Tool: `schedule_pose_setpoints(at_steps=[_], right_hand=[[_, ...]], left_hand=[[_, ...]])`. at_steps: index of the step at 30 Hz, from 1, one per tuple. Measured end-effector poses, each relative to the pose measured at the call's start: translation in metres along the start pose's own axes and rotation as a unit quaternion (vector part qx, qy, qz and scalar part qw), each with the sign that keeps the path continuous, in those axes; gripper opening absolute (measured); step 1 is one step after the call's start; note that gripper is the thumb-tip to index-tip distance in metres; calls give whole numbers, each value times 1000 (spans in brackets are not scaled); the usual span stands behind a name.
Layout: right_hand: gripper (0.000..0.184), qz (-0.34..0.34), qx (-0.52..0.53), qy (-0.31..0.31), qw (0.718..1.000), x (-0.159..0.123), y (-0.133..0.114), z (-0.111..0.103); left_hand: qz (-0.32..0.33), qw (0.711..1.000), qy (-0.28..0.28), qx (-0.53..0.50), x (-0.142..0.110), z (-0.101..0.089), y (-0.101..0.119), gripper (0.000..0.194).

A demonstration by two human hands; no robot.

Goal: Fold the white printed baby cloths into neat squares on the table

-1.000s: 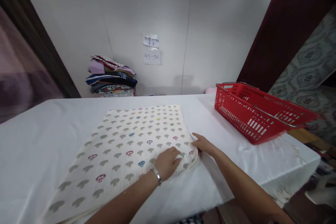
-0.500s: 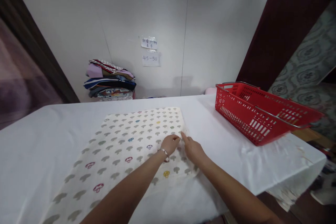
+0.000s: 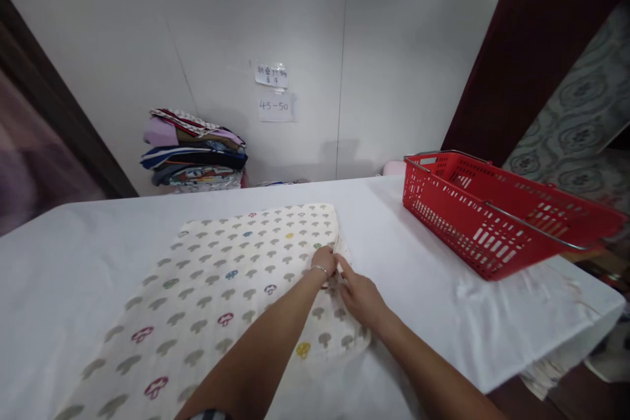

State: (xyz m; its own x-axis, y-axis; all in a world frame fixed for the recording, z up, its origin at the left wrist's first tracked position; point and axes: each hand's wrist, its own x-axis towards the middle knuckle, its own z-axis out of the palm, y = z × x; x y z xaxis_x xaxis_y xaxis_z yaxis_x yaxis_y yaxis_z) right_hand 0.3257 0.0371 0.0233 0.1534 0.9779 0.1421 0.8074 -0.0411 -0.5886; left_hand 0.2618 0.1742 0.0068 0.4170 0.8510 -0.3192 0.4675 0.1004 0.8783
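Observation:
A cream cloth with a mushroom print (image 3: pixel 221 275) lies folded flat on the white-covered table (image 3: pixel 98 236). Both of my hands meet at its right edge, about halfway along. My left hand (image 3: pixel 325 261), with a thin bracelet at the wrist, is closed in a pinch on that edge. My right hand (image 3: pixel 359 294) rests beside it, fingers curled and pinching the same edge. The fingertips of the two hands touch.
A red plastic basket (image 3: pixel 497 210) with metal handles stands at the table's right end, partly over the edge. A stack of folded clothes (image 3: pixel 194 151) sits against the wall behind the table. Two paper notes (image 3: pixel 275 95) hang on the wall. A dark door frame stands at the right.
Both hands have moved up the cloth's right edge, from its near corner toward the middle, and come together there. The camera view has shifted slightly.

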Motion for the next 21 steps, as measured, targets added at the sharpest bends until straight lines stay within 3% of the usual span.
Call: schedule_pose_setpoints(at_steps=[3, 7, 11, 21], right_hand=[[50, 70, 83, 36, 993, 19, 17, -8], [27, 142, -20, 45, 989, 59, 36, -19], [22, 176, -63, 33, 982, 90, 41, -14], [13, 194, -58, 73, 976, 95, 45, 8]], left_hand=[[-17, 1000, 6, -15, 2, -2, -3, 18], [-29, 999, 7, -42, -1, -4, -3, 18], [-38, 997, 4, -71, -3, -4, -3, 19], [-54, 989, -20, -135, 0, -7, -7, 20]])
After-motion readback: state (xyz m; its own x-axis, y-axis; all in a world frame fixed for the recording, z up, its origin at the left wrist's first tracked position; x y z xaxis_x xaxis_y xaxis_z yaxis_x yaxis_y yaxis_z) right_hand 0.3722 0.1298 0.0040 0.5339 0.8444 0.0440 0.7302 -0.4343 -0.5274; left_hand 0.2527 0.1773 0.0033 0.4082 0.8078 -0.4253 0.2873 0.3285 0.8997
